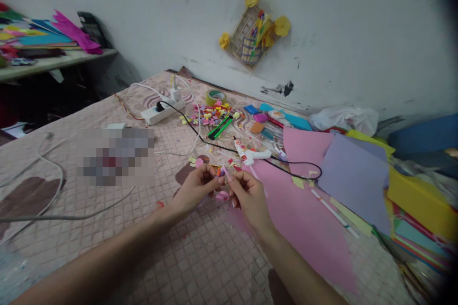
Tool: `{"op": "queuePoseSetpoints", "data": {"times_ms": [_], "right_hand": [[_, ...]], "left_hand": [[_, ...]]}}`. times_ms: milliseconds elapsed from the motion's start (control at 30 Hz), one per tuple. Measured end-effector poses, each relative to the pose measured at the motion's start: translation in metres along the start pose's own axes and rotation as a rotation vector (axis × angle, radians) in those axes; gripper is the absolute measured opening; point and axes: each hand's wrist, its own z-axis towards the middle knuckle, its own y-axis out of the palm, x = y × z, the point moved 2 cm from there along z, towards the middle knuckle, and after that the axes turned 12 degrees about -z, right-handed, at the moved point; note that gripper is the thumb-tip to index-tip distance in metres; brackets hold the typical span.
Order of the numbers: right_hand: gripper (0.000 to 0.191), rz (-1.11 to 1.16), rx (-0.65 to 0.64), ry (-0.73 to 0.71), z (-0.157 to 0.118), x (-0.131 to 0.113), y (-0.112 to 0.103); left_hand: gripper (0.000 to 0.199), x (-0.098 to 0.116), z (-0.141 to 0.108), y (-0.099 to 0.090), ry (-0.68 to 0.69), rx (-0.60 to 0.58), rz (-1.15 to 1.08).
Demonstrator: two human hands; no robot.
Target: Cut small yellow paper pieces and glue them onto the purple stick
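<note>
My left hand (200,187) is closed in a pinch on a small orange and purple paper piece (219,170), just left of the view's middle. Close beside it, my right hand (248,195) pinches a thin pale pink strip (226,171). The fingertips of both hands nearly meet. Below them is a small pink rolled piece (222,196); whether it is held or lies on the table cannot be made out. A white glue gun (252,154) lies just beyond my right hand, and a large pink sheet (304,219) spreads out to its right.
Beyond the hands are a green cutter (220,127), small paper flowers (207,115), a tape roll (215,96) and a white power strip (162,112). A black cable (214,145) crosses the table. Coloured sheets (354,176) are stacked at right. A wall hanging (250,38) is above.
</note>
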Motion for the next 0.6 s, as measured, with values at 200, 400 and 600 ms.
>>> {"op": "queuePoseSetpoints", "data": {"times_ms": [200,400,600], "right_hand": [[0.023,-0.034,0.019,-0.01,0.0007,0.0005,0.0008],[0.02,-0.043,0.057,-0.028,-0.0006,-0.0032,0.0022],[0.019,0.039,0.054,0.006,-0.0014,-0.0019,0.0044]], "left_hand": [[0.032,-0.0011,0.0002,-0.0005,-0.002,-0.002,-0.003],[0.031,-0.0027,0.0006,-0.0013,0.002,-0.015,0.007],[0.031,-0.0011,0.0001,0.0003,0.014,-0.019,-0.003]]}}
